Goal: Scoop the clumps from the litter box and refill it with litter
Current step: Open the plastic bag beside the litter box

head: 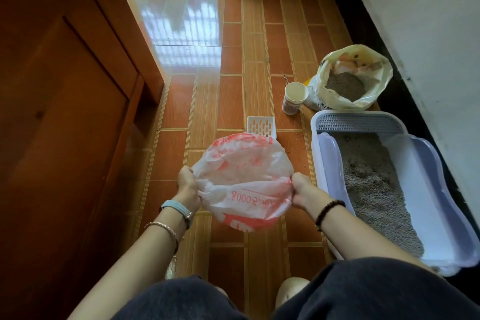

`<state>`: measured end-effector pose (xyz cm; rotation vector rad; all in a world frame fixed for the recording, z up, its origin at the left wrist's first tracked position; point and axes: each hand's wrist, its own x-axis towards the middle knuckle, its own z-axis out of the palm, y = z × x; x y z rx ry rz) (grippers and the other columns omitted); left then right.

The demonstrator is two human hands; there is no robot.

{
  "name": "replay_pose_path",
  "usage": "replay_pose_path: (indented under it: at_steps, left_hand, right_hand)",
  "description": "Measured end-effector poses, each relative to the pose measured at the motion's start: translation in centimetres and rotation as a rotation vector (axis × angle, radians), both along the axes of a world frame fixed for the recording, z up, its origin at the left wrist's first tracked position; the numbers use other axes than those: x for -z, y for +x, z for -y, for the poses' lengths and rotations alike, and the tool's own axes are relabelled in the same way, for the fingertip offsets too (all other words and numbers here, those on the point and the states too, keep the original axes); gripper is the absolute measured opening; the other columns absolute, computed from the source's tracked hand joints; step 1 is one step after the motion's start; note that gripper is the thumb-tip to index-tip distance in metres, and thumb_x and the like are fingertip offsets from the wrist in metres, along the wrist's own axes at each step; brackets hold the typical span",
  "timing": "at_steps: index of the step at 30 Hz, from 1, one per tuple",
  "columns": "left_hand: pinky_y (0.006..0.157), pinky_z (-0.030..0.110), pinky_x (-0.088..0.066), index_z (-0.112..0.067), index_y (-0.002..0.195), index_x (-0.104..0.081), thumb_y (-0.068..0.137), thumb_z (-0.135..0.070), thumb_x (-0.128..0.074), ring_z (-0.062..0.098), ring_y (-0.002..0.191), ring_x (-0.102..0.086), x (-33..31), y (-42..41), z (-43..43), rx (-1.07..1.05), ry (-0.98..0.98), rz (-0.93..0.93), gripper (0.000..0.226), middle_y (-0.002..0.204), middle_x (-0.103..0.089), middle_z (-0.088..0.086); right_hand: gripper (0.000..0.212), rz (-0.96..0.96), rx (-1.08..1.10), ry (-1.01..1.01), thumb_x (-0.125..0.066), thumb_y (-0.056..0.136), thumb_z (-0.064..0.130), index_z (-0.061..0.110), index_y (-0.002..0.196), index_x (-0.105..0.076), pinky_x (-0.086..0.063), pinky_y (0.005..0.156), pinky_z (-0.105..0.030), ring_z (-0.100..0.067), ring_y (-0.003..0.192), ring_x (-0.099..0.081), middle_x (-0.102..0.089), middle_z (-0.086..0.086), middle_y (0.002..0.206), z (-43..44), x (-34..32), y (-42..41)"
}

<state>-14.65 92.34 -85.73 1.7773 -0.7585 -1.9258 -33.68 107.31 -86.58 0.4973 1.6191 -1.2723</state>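
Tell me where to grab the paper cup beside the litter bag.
Grip the paper cup round its side wall just below the rim, coming from the left. It stands upright with its mouth open, and the litter bag crowds its right side, so fingers have room only on the left.

Home, likely hallway: tiled floor [259, 60], wooden cabinet [65, 112], litter box [322, 163] against wall [428, 34].

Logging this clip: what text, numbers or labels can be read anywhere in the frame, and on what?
"0008" as it shows, upside down, so likely "8000": red print on the plastic bag; the characters beside it are unreadable.
Paper cup: side print too blurred to read.
Litter sack: dark print near its base too small to read.
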Motion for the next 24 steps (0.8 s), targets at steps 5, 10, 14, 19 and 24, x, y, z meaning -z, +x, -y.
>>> replay_pose_path:
  at_steps: [5, 10, 14, 19, 24]
  left_hand:
    - [0.085, 0.044, -0.049, -0.009, 0.142, -0.027, 0.067, -0.070, -0.059, 0.036, 0.120, -0.052, 2.6, 0.1, -0.5, 0.378, 0.047, 0.303, 0.102, 0.137, -0.047, 0.014]
    - [0.060, 0.038, -0.058, -0.010, 0.115, -0.050, 0.082, -0.040, -0.067, 0.028, 0.096, -0.061, 3.3, -0.2, -0.7, 0.565, 0.175, 0.325, 0.048, 0.119, -0.062, 0.012]
    - [0.081, 0.043, -0.056, 0.001, 0.125, -0.040, 0.091, 0.002, -0.042, 0.031, 0.098, -0.060, 3.2, -0.5, -1.2, 0.479, -0.012, 0.450, 0.034, 0.116, -0.057, 0.017]
    - [0.076, 0.035, -0.048, 0.001, 0.125, -0.044, 0.094, 0.000, -0.038, 0.028, 0.098, -0.054, 1.8, -0.4, -1.9, 0.425, -0.194, 0.467, 0.031, 0.123, -0.052, 0.018]
    - [0.093, 0.034, -0.046, -0.003, 0.125, -0.038, 0.085, 0.013, -0.043, 0.025, 0.105, -0.045, -0.5, -0.6, -2.2, 0.402, -0.404, 0.513, 0.043, 0.133, -0.032, 0.016]
  right_hand:
    - [0.032, 0.053, 0.074, -0.038, -0.029, 0.100, 0.001, -0.004, 0.108, -0.059, -0.059, 0.062, -0.051, -0.034, 0.075, -0.070, -0.070, -0.025, 0.091, 0.4, -0.5, 0.5]
    - [0.035, 0.041, -0.047, -0.066, -0.027, 0.099, -0.001, -0.008, 0.114, -0.058, -0.058, 0.078, -0.052, -0.037, 0.089, -0.071, -0.069, -0.028, 0.102, 0.9, -0.5, 1.2]
    - [0.015, -0.301, -0.439, 0.121, -0.041, 0.091, -0.004, -0.001, 0.104, -0.049, -0.051, 0.061, -0.029, -0.021, 0.080, -0.057, -0.055, -0.011, 0.094, 0.7, -1.3, 1.7]
    - [0.058, -0.801, -0.496, -0.158, -0.071, 0.081, 0.026, 0.022, 0.114, -0.024, -0.055, 0.082, -0.037, -0.021, 0.102, -0.051, -0.041, -0.009, 0.117, 1.1, -2.1, 1.7]
    - [0.050, -0.982, -0.506, -0.192, -0.058, 0.082, 0.053, 0.020, 0.105, -0.028, -0.043, 0.071, -0.028, -0.020, 0.093, -0.049, -0.040, 0.001, 0.099, 2.1, -2.9, 2.0]
